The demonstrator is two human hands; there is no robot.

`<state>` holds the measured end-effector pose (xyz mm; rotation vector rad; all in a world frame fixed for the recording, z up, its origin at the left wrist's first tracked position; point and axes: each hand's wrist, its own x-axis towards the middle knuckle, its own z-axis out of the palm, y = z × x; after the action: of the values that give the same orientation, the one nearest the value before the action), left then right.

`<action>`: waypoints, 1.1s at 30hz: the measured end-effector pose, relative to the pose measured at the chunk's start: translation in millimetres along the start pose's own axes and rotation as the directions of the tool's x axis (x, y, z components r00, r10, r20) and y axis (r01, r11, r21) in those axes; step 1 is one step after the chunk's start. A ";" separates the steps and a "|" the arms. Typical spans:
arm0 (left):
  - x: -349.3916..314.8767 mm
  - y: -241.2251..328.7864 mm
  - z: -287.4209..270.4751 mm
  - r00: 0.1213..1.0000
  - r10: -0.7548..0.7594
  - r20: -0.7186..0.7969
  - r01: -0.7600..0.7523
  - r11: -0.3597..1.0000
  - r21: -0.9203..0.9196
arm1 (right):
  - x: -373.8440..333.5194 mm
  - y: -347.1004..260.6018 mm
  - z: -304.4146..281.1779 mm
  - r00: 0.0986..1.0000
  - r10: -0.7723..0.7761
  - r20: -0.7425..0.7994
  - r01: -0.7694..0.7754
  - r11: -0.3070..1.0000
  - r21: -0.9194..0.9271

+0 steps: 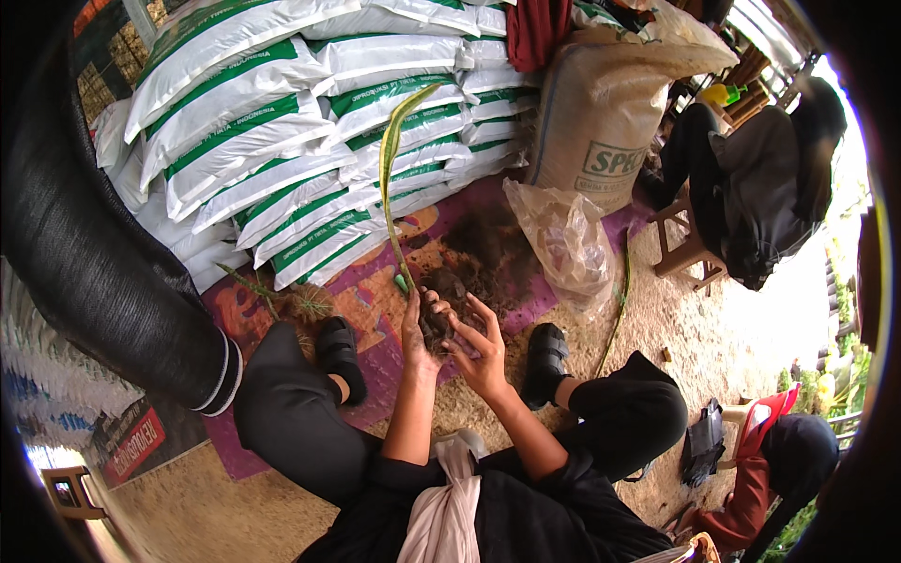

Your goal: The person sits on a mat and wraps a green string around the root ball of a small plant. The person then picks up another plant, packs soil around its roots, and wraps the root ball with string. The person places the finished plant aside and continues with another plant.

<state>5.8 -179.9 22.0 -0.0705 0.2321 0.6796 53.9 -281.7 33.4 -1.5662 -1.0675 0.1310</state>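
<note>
A snake plant with one long, yellow-edged green leaf (387,174) rises from between my hands and leans slightly left. Dark soil (435,324) clings around its base, hiding the roots. My left hand (417,338) is closed around the base from the left side. From the right, the curled fingers of my right hand (483,349) press on the same clump. Below and beyond the hands, loose dark soil (488,246) is heaped on a purple and orange mat (375,361). A small green object (402,282) shows beside the leaf's foot; its kind is unclear.
White and green sacks (394,66) are stacked at the back left. A large woven sack (591,122) stands behind a clear plastic bag (568,244). Another long leaf (619,310) lies to the right. People sit at the right; a dark-sleeved arm (113,235) reaches in at left.
</note>
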 end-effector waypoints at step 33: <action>26.4 39.9 -29.8 0.987 -0.089 -0.137 0.119 0.967 0.226 | 41.6 241.1 91.9 0.714 0.453 0.534 0.144 0.651 -0.745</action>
<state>-5.2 -136.9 -12.7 0.0996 0.4259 0.5397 154.2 -163.7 -177.2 -2.5037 -1.6992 0.4917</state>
